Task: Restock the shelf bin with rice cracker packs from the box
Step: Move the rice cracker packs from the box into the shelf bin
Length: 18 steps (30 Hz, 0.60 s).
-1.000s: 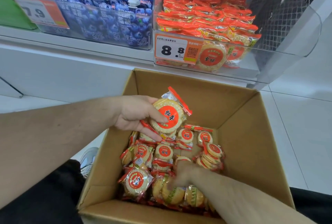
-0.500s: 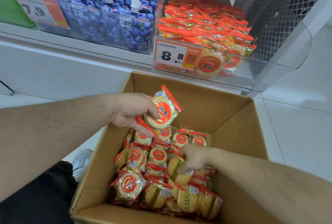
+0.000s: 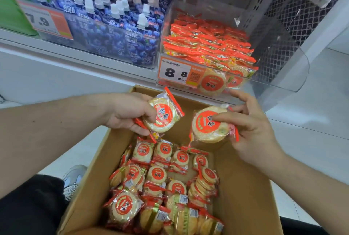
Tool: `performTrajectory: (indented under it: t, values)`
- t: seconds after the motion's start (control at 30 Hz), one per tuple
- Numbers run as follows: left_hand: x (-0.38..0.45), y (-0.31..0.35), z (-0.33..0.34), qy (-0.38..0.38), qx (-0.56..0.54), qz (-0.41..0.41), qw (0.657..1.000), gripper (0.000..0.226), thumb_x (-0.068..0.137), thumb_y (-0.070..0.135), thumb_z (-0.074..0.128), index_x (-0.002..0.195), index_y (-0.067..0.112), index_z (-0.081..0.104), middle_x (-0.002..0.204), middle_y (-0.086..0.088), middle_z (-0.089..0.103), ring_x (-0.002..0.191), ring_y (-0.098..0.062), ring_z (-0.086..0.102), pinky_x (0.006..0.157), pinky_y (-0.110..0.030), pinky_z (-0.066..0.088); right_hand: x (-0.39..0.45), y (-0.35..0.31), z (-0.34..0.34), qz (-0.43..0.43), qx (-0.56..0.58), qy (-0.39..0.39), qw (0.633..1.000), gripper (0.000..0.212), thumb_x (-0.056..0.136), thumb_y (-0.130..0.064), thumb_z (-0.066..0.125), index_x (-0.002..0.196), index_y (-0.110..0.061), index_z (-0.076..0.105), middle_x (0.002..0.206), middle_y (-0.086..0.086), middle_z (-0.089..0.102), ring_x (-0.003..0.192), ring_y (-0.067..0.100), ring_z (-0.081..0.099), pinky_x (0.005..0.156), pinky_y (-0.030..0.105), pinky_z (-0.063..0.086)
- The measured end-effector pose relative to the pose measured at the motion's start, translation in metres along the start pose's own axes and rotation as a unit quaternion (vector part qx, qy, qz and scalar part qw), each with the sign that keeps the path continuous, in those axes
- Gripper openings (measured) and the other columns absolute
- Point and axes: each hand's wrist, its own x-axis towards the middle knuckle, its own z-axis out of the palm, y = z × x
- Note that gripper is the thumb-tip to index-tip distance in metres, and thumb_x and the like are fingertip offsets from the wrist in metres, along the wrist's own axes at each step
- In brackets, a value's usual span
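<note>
Two round rice cracker packs in clear wrap with red seals are up above the open brown cardboard box (image 3: pixel 245 187) at mid-frame: the left hand (image 3: pixel 128 114) pinches one pack (image 3: pixel 163 116) by its edge, the right hand (image 3: pixel 253 131) clamps thumb and fingers on the other (image 3: pixel 208 125). Both sit face-up, probably for a tidy drop. The clear plastic shelf bin (image 3: pixel 283 76), upper right and already part-filled with packs, waits just beyond, beside the blue spouted drink pouches (image 3: pixel 113 32).
</note>
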Motion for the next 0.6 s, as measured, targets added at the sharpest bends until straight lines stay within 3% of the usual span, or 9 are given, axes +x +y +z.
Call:
performTrajectory:
  t: [0.1,0.2,0.27,0.4,0.53,0.6]
  values:
    - [-0.002,0.003,0.002,0.010,0.003,0.021,1.000,0.023,0.087,-0.006,0.060,0.100,0.013,0.058,0.092,-0.012,0.070,0.072,-0.016,0.065,0.052,-0.020,0.053,0.008,-0.005,-0.006,-0.015,0.020,0.042,0.999,0.036,0.076,-0.007,0.072,0.096,-0.037,0.072,0.141,0.004,0.044,0.093,-0.002,0.058,0.095,0.013,0.044]
    - [-0.002,0.003,0.004,0.050,0.006,0.053,0.997,0.022,0.085,-0.002,0.065,0.092,0.018,0.058,0.078,-0.003,0.068,0.062,-0.010,0.057,0.050,-0.020,0.038,0.011,-0.009,-0.009,-0.039,0.029,0.078,0.996,0.019,0.083,-0.021,0.068,0.100,-0.029,0.071,0.141,0.010,0.046,0.099,-0.005,0.058,0.100,0.014,0.043]
    - [-0.003,0.003,0.005,0.072,-0.011,0.070,0.995,0.019,0.084,0.002,0.068,0.088,0.019,0.060,0.075,-0.002,0.068,0.062,-0.009,0.055,0.053,-0.023,0.031,0.010,-0.010,-0.009,-0.066,0.005,0.106,0.992,0.023,0.085,-0.012,0.067,0.106,-0.021,0.068,0.140,0.022,0.047,0.099,0.005,0.059,0.098,0.013,0.043]
    - [-0.006,0.008,0.012,0.031,-0.090,0.077,0.992,0.008,0.088,0.015,0.066,0.095,0.016,0.069,0.097,-0.013,0.074,0.084,-0.020,0.066,0.083,-0.037,0.050,0.008,-0.016,-0.005,-0.115,-0.021,0.144,0.983,0.026,0.088,-0.002,0.065,0.112,-0.013,0.065,0.136,0.028,0.048,0.105,0.030,0.063,0.101,0.023,0.047]
    - [-0.010,0.016,0.025,-0.020,-0.144,0.073,0.987,0.017,0.091,0.030,0.058,0.100,0.020,0.068,0.089,-0.004,0.075,0.077,-0.018,0.071,0.079,-0.043,0.057,0.005,-0.023,0.003,-0.122,-0.007,0.152,0.981,0.043,0.077,0.010,0.069,0.116,-0.007,0.063,0.135,0.026,0.050,0.116,0.018,0.057,0.102,0.022,0.046]
    - [-0.013,0.020,0.031,-0.051,-0.158,0.059,0.984,0.032,0.086,0.040,0.059,0.109,0.019,0.067,0.101,-0.007,0.075,0.089,-0.024,0.072,0.081,-0.050,0.057,0.003,-0.024,0.008,-0.115,0.010,0.146,0.983,0.042,0.079,0.007,0.069,0.118,-0.007,0.062,0.136,0.027,0.051,0.122,0.009,0.055,0.103,0.022,0.046]
